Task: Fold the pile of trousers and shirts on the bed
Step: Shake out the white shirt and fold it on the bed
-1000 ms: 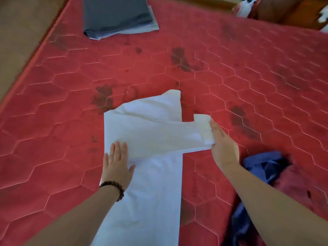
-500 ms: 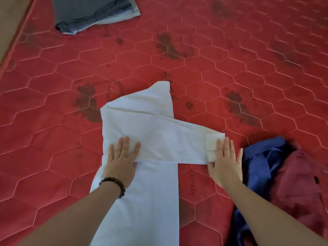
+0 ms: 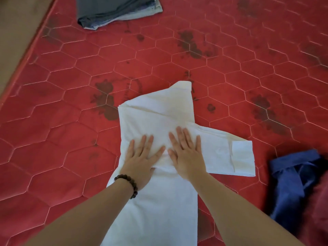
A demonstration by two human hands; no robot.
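Observation:
A white shirt (image 3: 156, 118) lies flat on the red quilted mattress (image 3: 71, 71), its body running toward me. One sleeve is folded across it, and the cuff (image 3: 242, 157) sticks out to the right. My left hand (image 3: 142, 157), with a bead bracelet at the wrist, presses flat on the shirt's left part. Beside it, my right hand (image 3: 186, 153) presses flat on the folded sleeve. Both hands have straight, spread fingers and hold nothing.
A folded stack of grey and pale clothes (image 3: 115, 11) lies at the far left of the mattress. A crumpled blue garment (image 3: 292, 178) and a dark red one (image 3: 319, 210) lie at the right. The mattress edge and floor (image 3: 17, 32) are at the left.
My right hand let go of the sleeve's cuff end and slid left along the sleeve to rest beside my left hand. The sleeve now lies flat across the shirt.

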